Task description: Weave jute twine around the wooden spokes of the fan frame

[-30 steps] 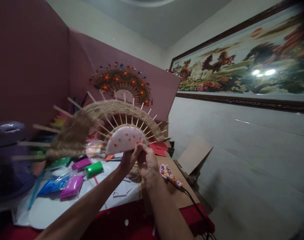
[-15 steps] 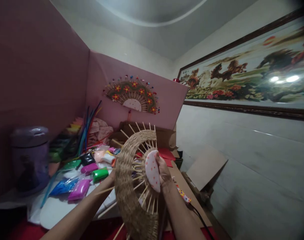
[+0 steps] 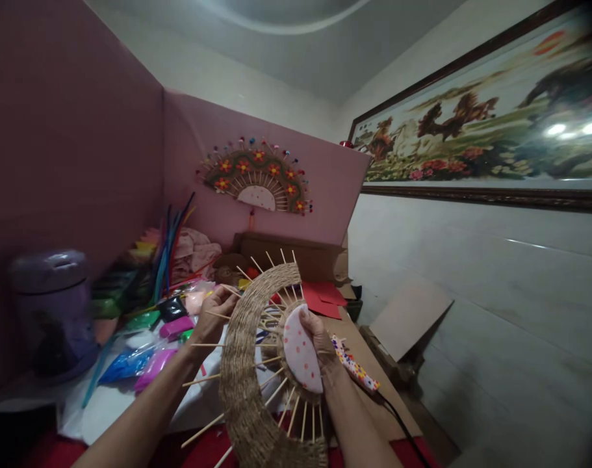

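Note:
A half-round fan of woven brown cord on thin wooden sticks [image 3: 242,364] stands on its side in front of me, stick ends poking out past the cord. My right hand [image 3: 318,335] grips its white, red-dotted half-disc [image 3: 298,348], thumb on the front face. At the fan's outer left edge, my left hand [image 3: 218,318] has its fingers pinched on the end of one stick. A finished fan [image 3: 257,175] with red and orange flowers and coloured beads is fixed to the pink board behind.
Bright clay packets [image 3: 149,351] lie at the left, beside a purple canister [image 3: 54,312] and coloured pipe cleaners [image 3: 171,247]. Red sheets [image 3: 322,299] rest on cardboard behind my right hand. A flower-patterned glue gun [image 3: 357,367] with a black cord lies at the right.
My left hand has come out from behind the fan to its outer left edge, and its fingers now show on a stick. The fan has tilted slightly and sits a little lower.

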The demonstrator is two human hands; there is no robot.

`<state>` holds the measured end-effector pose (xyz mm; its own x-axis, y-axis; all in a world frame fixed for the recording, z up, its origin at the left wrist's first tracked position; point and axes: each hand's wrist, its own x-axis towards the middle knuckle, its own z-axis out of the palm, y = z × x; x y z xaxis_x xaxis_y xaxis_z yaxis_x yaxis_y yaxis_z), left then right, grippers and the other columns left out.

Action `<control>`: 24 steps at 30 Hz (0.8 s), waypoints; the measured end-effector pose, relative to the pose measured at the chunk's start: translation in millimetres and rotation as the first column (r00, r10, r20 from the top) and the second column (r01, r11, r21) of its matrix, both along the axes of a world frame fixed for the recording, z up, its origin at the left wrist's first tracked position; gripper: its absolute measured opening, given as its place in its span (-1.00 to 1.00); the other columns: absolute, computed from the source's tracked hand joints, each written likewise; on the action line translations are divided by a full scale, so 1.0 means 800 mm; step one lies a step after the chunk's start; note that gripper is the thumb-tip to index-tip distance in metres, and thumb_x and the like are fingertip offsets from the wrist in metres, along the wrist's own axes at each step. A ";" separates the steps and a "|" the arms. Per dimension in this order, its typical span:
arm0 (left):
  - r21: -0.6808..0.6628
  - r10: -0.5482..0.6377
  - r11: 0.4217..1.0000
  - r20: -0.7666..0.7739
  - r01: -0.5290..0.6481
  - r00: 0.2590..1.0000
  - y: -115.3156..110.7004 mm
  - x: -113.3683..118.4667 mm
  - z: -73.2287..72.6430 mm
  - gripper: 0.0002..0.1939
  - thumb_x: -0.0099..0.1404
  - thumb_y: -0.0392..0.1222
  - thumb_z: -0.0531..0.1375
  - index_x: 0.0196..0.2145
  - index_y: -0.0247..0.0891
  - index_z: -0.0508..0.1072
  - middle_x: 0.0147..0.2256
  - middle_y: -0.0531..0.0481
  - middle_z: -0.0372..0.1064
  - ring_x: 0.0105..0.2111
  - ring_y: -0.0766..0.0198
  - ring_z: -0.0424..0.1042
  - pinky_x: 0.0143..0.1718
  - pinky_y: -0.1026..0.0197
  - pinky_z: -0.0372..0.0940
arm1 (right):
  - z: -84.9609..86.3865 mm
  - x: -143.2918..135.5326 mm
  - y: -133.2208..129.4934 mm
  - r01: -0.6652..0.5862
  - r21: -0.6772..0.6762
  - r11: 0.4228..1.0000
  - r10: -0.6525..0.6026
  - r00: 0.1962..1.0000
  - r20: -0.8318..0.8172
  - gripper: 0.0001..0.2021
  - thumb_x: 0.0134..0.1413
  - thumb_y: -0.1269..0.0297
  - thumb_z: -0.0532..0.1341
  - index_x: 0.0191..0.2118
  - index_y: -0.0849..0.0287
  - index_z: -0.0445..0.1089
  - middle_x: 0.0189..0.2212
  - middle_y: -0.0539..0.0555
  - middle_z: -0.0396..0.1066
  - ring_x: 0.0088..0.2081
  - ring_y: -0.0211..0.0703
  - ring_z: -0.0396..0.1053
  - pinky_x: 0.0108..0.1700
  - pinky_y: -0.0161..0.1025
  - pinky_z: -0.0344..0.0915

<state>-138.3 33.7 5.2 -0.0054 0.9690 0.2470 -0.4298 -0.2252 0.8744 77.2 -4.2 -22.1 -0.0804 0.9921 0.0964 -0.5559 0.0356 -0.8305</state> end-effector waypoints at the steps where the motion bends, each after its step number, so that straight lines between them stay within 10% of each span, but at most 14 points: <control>1: -0.013 -0.013 1.000 0.009 0.013 1.000 -0.002 0.000 0.001 -0.68 -0.17 -0.14 0.34 -0.48 -0.28 0.33 -0.63 0.17 0.26 -0.69 0.46 0.19 -0.67 0.40 0.06 | -0.001 -0.001 0.002 0.019 -0.017 1.000 -0.019 1.000 -0.024 -0.72 -0.12 0.12 0.28 -0.32 0.22 0.32 -0.49 0.01 0.42 -0.48 -0.22 0.36 -0.44 -0.27 0.33; 24: -0.110 -0.209 0.967 0.165 0.229 0.964 -0.022 -0.021 0.035 -0.73 0.06 -0.06 0.15 -0.49 -0.34 0.50 -0.71 0.11 0.06 -0.69 0.46 0.04 -0.65 0.35 0.01 | 0.013 -0.004 -0.007 0.041 -0.020 0.999 -0.042 0.998 -0.036 -0.77 -0.24 0.26 0.35 -0.48 0.20 0.30 -0.63 -0.08 0.37 -0.63 -0.33 0.29 -0.58 -0.41 0.25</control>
